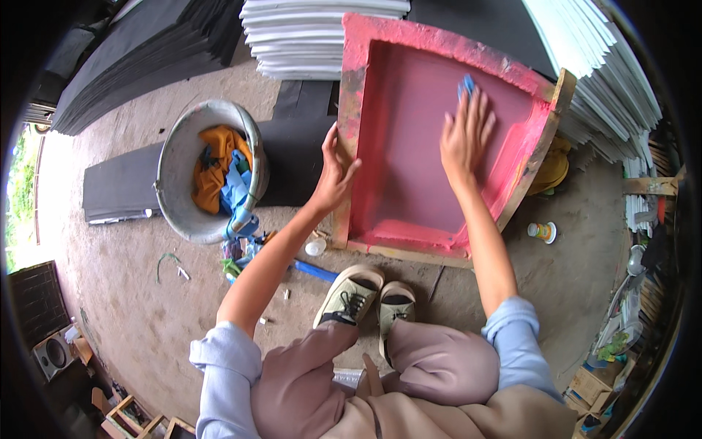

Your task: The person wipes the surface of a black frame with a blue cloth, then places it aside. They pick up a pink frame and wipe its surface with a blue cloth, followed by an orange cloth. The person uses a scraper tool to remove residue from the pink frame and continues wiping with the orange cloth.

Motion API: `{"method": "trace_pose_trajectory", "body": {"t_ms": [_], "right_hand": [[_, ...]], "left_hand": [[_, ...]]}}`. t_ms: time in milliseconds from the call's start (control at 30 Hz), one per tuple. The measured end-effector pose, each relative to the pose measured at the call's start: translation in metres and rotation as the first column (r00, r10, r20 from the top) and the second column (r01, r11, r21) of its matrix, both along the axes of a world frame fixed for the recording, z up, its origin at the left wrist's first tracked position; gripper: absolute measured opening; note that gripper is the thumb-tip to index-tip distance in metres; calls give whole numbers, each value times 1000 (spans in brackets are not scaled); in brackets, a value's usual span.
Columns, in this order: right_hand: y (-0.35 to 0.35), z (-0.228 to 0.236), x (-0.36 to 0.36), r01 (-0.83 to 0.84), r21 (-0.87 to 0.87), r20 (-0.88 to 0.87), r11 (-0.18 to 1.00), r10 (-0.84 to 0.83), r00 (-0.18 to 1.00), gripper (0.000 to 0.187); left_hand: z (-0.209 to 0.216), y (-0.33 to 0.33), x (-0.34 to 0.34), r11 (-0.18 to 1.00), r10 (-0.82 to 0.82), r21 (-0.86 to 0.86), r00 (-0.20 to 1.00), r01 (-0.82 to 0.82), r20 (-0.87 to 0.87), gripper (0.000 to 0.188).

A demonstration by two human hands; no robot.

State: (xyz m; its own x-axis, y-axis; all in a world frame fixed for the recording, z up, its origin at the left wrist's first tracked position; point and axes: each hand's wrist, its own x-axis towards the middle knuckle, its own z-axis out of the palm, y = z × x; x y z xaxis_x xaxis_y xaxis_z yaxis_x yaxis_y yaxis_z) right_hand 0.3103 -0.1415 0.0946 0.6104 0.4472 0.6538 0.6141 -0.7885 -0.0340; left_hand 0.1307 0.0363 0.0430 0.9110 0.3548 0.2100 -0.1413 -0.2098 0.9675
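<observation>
brown floor (146,285), pink-stained framed screen (413,139)

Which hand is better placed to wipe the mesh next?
Likely the right hand: it has a blue cloth at the mesh, while the left hand rests against the pink frame.

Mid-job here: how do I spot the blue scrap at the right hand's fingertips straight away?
Start at the large pink-stained frame, upper centre. Toward the upper right of its mauve panel, follow the right hand to its fingertips. There sits a small, bright blue, cloth-like scrap, the only blue thing on that panel; other blue rags lie in or beside the bucket.
</observation>
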Motion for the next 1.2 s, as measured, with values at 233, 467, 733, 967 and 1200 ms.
{"method": "trace_pose_trajectory", "body": {"t_ms": [233, 467, 733, 967, 1200], "right_hand": [[11, -57, -81, -574, -241, -231, 783, 528, 817, 36], [-74, -80, -84, -531, -451, -227, 717, 484, 845, 45], [49, -16, -49, -329, 47, -111, 943, 332, 937, 42], [-8, -86, -131, -727, -14, -435, 686, 651, 622, 44], [-38, -105, -151, -870, -69, -477, 489, 750, 459, 42]], "left_hand": [[17, -6, -2, 1000, 12, 26, 1000, -12, -12, 72], [9, -1, -2, 1000, -3, 5, 1000, 3, -22, 67], [16, -6, -6, 997, 37, -69, 998, -40, -41, 65], [15, -6, -6, 994, 34, -102, 999, -38, -37, 64], [17, -9, -2, 994, 33, -102, 999, -35, -21, 65]]}}
